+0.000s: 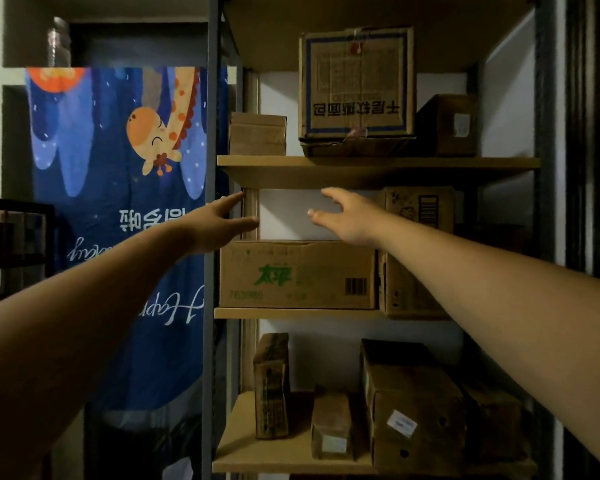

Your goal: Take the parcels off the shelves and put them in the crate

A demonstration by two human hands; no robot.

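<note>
A wide brown carton with green print lies on the middle shelf. Both my arms reach out above it. My left hand hovers by the carton's upper left corner, fingers straight, holding nothing. My right hand hangs over the carton's top right, fingers spread and empty. A tall carton stands right of it, partly behind my right arm. The upper shelf holds a big printed box, a small box and a dark box. No crate is in view.
The lower shelf carries several parcels: an upright one, a small one and a larger labelled one. Grey metal posts frame the rack. A blue cartoon cloth hangs at left, with a dark rack beyond.
</note>
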